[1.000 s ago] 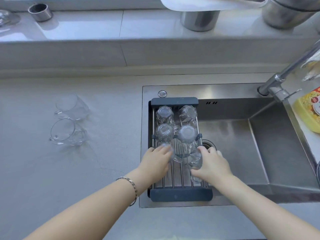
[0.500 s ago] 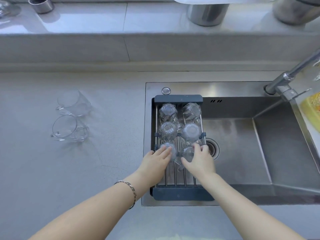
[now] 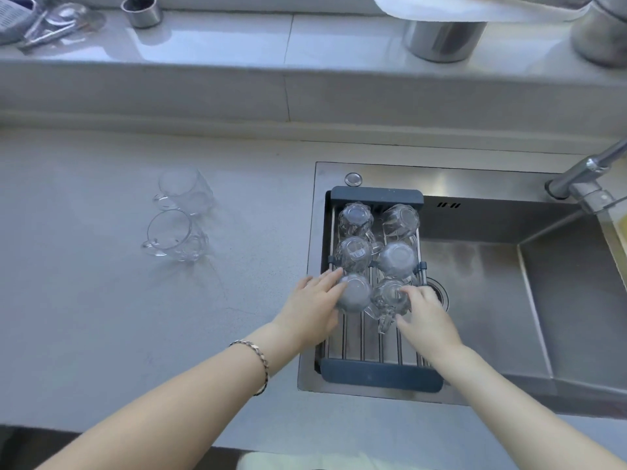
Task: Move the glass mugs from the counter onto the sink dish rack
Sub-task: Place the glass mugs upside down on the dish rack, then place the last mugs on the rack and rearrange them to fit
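Note:
A dark-framed dish rack (image 3: 379,376) spans the left end of the steel sink. Several glass mugs stand upside down on it in two columns. My left hand (image 3: 314,310) grips the near-left mug (image 3: 354,293) from its left side. My right hand (image 3: 425,322) holds the near-right mug (image 3: 388,300), fingers on its right side, its handle pointing toward me. Two more glass mugs lie on their sides on the grey counter at the left, one farther (image 3: 185,191) and one nearer (image 3: 173,237), handles to the left.
The sink basin (image 3: 481,300) lies right of the rack, with a drain beside my right hand. A faucet (image 3: 583,174) reaches in from the right. A raised ledge behind the counter carries steel pots (image 3: 442,40), a small steel cup (image 3: 141,10) and utensils.
Both hands pushed their mugs away from me along the rack, up against the middle row. The camera view shifted slightly.

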`<state>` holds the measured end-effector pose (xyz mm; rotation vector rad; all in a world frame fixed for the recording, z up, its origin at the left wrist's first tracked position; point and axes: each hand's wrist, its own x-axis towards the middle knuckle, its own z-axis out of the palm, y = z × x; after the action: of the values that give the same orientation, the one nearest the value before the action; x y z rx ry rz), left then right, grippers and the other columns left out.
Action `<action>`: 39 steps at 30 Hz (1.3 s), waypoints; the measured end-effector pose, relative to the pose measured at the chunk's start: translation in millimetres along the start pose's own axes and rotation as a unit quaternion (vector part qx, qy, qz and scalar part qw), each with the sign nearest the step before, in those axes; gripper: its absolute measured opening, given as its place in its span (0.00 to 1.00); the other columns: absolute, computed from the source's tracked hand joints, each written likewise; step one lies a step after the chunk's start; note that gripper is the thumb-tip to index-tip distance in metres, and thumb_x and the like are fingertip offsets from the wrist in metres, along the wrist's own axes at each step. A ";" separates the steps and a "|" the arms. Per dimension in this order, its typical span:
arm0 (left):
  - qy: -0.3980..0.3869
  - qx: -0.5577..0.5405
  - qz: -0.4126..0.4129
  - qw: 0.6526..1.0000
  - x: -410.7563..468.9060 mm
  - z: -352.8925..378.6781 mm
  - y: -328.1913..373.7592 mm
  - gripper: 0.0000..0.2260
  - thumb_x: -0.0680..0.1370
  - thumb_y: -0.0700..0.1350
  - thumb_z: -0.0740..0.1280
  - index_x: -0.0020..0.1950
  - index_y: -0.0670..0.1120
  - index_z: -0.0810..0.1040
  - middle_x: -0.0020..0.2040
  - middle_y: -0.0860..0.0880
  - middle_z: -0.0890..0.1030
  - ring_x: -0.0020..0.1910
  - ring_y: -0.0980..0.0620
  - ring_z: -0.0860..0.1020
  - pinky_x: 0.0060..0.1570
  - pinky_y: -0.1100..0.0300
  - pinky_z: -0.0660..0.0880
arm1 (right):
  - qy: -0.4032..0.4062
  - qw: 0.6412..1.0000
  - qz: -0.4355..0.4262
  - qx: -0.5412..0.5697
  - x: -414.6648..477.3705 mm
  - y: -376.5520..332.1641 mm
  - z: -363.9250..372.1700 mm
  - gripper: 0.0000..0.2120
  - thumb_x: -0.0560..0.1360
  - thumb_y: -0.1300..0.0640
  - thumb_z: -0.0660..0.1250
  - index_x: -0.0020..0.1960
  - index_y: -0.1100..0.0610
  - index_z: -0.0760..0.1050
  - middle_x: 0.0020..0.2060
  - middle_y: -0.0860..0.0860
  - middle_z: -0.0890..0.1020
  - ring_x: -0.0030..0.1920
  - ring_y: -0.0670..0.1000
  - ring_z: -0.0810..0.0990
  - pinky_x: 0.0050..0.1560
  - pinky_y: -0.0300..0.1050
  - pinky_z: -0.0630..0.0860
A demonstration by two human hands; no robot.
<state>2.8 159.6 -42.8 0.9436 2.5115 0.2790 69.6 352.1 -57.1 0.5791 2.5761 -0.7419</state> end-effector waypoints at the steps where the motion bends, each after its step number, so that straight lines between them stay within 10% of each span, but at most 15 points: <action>1: 0.034 -0.018 -0.022 0.999 -11.5 -9.6 -11.1 0.21 0.78 0.41 0.59 0.71 0.43 0.65 0.76 0.46 0.59 0.74 0.48 0.62 0.73 0.51 0.54 | -0.002 0.999 -0.032 -0.017 -0.1 -13.3 -0.7 0.20 0.75 0.59 0.64 0.66 0.56 0.68 0.62 0.55 0.70 0.63 0.56 0.71 0.60 0.48 0.70; 6: 0.205 -0.046 -0.169 0.963 -46.1 -47.6 -74.9 0.18 0.73 0.38 0.67 0.63 0.40 0.74 0.70 0.40 0.69 0.69 0.40 0.68 0.68 0.45 0.62 | -0.073 0.986 -0.146 -0.026 8.6 -83.3 -0.3 0.17 0.75 0.57 0.62 0.63 0.56 0.70 0.59 0.54 0.76 0.62 0.53 0.73 0.63 0.49 0.71; 13: 0.119 -0.053 -0.405 0.905 -70.8 -84.5 -179.1 0.45 0.70 0.58 0.69 0.76 0.45 0.45 0.78 0.44 0.48 0.76 0.44 0.50 0.73 0.48 0.55 | -0.125 0.969 -0.212 -0.016 44.8 -203.0 33.1 0.21 0.75 0.58 0.62 0.67 0.56 0.66 0.63 0.56 0.73 0.64 0.54 0.72 0.65 0.49 0.69; 20: 0.119 -0.130 -0.353 0.919 -60.6 -86.8 -219.6 0.39 0.67 0.58 0.72 0.72 0.48 0.59 0.66 0.48 0.72 0.64 0.47 0.73 0.60 0.54 0.69 | -0.041 0.975 -0.205 0.081 109.1 -295.8 50.8 0.33 0.72 0.57 0.69 0.72 0.58 0.57 0.70 0.54 0.66 0.69 0.52 0.68 0.66 0.47 0.65; 26: 0.151 -0.154 -0.356 0.909 -82.8 -85.7 -236.2 0.37 0.65 0.54 0.74 0.69 0.50 0.62 0.62 0.49 0.72 0.60 0.46 0.75 0.58 0.55 0.69 | -0.116 0.957 -0.170 0.205 156.5 -345.3 76.7 0.50 0.65 0.59 0.77 0.75 0.56 0.47 0.74 0.52 0.60 0.73 0.51 0.60 0.71 0.43 0.60; 39: 0.191 -0.226 -0.339 0.893 -112.2 -89.5 -224.3 0.38 0.63 0.48 0.77 0.68 0.48 0.62 0.65 0.51 0.73 0.63 0.47 0.73 0.59 0.53 0.71 | 0.011 0.919 -0.104 0.380 79.2 -269.8 68.3 0.30 0.63 0.57 0.78 0.57 0.52 0.63 0.50 0.51 0.70 0.46 0.46 0.73 0.44 0.25 0.69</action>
<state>-93.1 -85.4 -1.4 -0.2085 2.7417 0.8296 -110.4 126.2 -38.4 0.5218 2.3183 -1.8461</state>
